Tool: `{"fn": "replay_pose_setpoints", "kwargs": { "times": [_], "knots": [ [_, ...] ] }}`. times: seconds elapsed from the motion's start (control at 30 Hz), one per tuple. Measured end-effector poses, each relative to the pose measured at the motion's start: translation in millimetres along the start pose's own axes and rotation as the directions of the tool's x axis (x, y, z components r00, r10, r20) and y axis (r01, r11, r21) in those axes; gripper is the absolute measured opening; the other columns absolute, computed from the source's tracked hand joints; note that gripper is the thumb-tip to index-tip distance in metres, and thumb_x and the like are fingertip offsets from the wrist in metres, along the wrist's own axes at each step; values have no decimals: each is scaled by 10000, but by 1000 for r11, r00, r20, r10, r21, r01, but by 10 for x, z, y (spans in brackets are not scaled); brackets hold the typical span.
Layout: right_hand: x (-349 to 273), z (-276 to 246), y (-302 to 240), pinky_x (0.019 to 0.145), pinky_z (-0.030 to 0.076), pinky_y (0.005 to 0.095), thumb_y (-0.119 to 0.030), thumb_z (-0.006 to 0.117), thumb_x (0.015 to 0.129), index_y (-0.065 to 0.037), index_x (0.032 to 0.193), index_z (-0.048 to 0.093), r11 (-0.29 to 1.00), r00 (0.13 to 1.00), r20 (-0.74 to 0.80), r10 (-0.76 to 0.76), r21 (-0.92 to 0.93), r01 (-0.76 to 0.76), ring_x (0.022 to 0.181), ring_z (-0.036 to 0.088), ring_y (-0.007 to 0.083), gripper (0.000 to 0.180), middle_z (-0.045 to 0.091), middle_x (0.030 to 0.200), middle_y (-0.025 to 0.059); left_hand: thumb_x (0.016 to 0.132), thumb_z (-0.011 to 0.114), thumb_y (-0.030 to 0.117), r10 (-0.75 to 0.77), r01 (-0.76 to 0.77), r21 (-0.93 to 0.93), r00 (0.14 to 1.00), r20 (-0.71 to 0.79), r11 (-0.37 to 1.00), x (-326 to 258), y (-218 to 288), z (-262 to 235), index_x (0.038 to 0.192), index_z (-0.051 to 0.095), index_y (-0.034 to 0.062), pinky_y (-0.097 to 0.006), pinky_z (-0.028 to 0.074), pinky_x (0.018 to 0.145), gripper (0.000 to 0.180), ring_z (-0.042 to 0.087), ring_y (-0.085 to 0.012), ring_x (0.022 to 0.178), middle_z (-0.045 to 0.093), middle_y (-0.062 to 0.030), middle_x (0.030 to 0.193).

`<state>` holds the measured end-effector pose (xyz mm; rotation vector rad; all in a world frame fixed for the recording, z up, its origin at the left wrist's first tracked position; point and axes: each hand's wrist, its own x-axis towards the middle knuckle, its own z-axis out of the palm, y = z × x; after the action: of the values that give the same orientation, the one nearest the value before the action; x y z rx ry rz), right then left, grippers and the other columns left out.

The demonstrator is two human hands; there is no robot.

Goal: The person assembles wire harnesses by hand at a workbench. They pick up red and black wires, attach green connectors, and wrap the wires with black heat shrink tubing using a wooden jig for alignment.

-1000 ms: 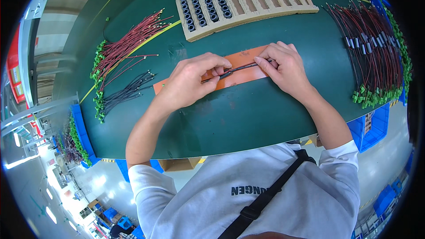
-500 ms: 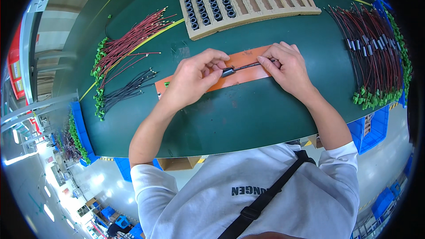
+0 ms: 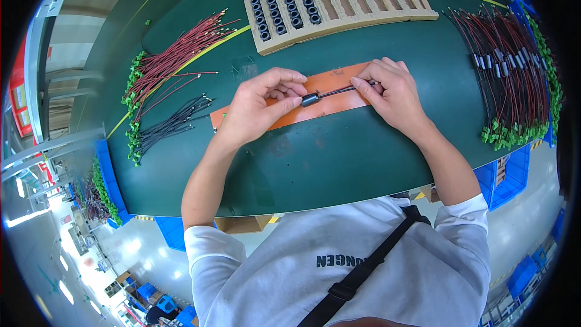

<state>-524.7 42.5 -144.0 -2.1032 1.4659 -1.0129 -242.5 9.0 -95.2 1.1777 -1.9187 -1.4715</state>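
My left hand [image 3: 261,104] pinches a small black ring core [image 3: 310,99] threaded on a thin wire pair [image 3: 336,91]. My right hand [image 3: 392,92] pinches the other end of that wire pair. Both hands hover just above an orange strip [image 3: 315,111] lying on the green table [image 3: 339,151]. The wire runs nearly level between the two hands.
A wooden slotted tray [image 3: 339,1] with several black ring cores [image 3: 284,0] stands at the back. Red wires [image 3: 175,57] and black wires [image 3: 172,124] with green connectors lie at the left. A pile of red and black wires [image 3: 511,66] with cores lies at the right.
The black core has slid along the wire toward my left hand, and my hands have drawn a little apart.
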Motion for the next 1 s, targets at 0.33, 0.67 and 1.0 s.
{"fn": "replay_pose_setpoints", "kwargs": {
  "times": [0.33,0.67,1.0],
  "knots": [
    [3,-3,-9,689,373,348,-185,742,911,-100,810,660,1000,1000,-2,1,1,-1,686,551,172,155,596,700,-4,885,721,-76,561,-429,674,827,26,601,-66,1,222,1134,700,12,-316,610,704,265,723,-163,880,733,-89,1046],
    [3,-2,-1,685,367,340,-179,748,910,-104,806,662,1000,1000,10,8,-9,-7,676,541,166,154,580,684,-12,777,788,-112,608,-414,586,775,-174,696,-96,-94,320,1089,677,-4,-364,612,690,349,740,-295,840,737,-141,898],
    [6,3,-1,695,372,336,-166,750,910,-103,808,663,1000,1000,9,2,1,-2,672,532,165,148,575,691,-14,721,785,-80,781,-585,752,605,154,305,-128,-156,214,973,668,-11,-359,628,699,287,748,-293,872,753,-132,923]
  ]
}}
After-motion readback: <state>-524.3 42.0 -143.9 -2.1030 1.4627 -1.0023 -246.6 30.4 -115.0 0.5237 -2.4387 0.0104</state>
